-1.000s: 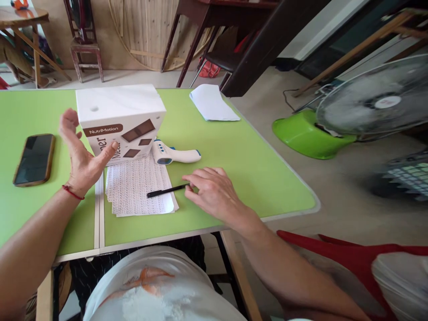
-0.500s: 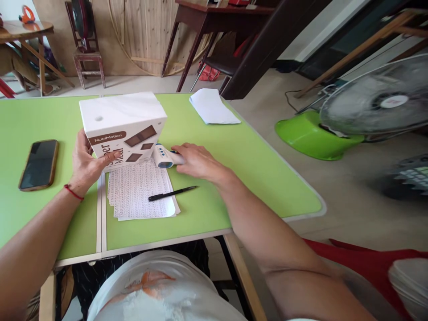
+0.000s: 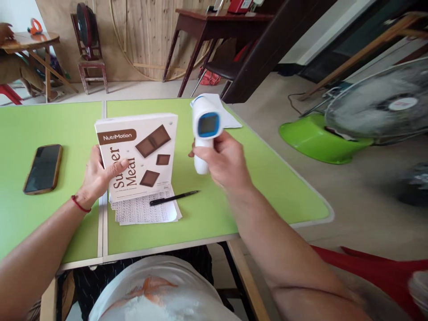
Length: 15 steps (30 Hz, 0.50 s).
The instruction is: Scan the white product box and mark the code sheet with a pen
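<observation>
My left hand (image 3: 102,171) grips a white box (image 3: 147,174) by its left side, thumb across the front. The box stands upright over the written sheets, its front with chocolate squares and "NutriMotion Super Meal" turned toward me. My right hand (image 3: 227,160) is wrapped round the handle of a white infrared thermometer (image 3: 200,156), held up to the right of the box, its blue-rimmed screen facing me. Below the box, handwritten sheets (image 3: 143,214) lie on the green table (image 3: 207,209), with a black pen (image 3: 174,197) across them.
A phone (image 3: 43,168) lies on the left of the table. White papers (image 3: 230,117) rest at the far edge, behind the thermometer. A large fan (image 3: 394,104) with a green base (image 3: 327,140) stands to the right. At the far left a person (image 3: 20,67) sits by a wooden table (image 3: 33,41).
My right hand has lifted the thermometer off the table area and turned it upright, screen toward me. The box has tipped upright, showing more of its front and less of its top.
</observation>
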Tool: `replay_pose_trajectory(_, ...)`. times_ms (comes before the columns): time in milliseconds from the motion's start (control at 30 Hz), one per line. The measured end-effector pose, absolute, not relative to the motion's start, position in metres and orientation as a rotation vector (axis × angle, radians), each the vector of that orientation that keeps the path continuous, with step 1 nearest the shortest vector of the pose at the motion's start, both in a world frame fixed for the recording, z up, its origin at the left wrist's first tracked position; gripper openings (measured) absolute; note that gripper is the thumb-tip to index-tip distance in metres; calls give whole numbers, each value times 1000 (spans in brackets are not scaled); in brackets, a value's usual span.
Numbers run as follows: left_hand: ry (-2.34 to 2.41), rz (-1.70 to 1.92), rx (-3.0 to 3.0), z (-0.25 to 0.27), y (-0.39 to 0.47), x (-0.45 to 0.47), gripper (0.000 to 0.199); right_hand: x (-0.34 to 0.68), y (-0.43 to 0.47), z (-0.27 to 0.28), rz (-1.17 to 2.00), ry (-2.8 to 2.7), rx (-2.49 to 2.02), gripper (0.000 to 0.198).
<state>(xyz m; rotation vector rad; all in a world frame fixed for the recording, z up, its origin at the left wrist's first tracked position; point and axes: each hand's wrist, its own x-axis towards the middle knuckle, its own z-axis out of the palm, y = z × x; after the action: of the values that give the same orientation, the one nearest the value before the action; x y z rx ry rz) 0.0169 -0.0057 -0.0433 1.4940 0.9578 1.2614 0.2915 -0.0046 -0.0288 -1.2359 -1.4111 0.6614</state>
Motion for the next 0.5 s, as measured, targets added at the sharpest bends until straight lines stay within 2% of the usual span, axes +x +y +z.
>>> replay_pose_trajectory(67,975,1237,1487,-41,-6,18,59,283,-29,-9,884,-1356,-1096,21)
replay_pose_trajectory(233,940,1206,1507,-34,-5,21,58,248,-85,8,1388,-1121,-835,36)
replay_pose_trajectory(500,991,1206,1544,-30,-6,21,52,203,-94,-41,1517,-1001,-707,27)
